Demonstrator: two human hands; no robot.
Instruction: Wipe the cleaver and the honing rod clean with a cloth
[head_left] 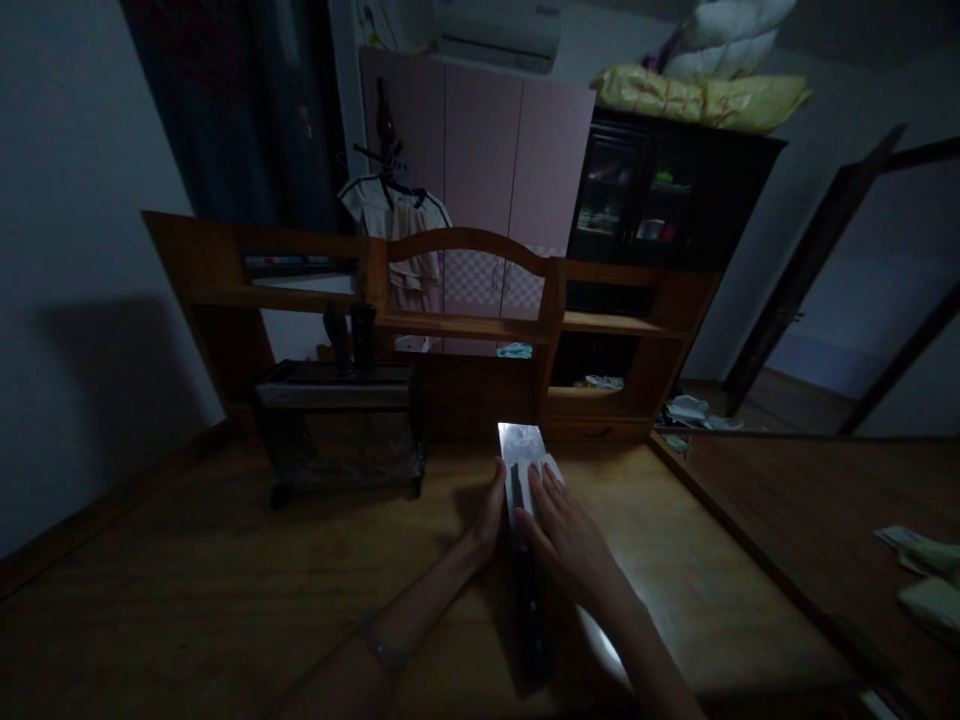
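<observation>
In the middle of the wooden tabletop lies a cleaver [530, 615], its black handle toward me and its shiny blade pointing away. A white sheet [555, 468], paper or cloth I cannot tell, covers part of the blade below its bright far end. My left hand [487, 515] is closed along the left edge of the blade, thumb pointing up it; its other fingers are mostly hidden. From the right, my right hand [566, 535] holds the white sheet against the blade, its fingers fairly straight and close together. The handle is free of both hands.
On the left stands a knife block [341, 440] with clear sides and two dark-handled tools [350, 335] in its top. A wooden shelf unit [465, 325] rises along the table's back edge. Cloth items [930, 590] lie at the right. The room is dim.
</observation>
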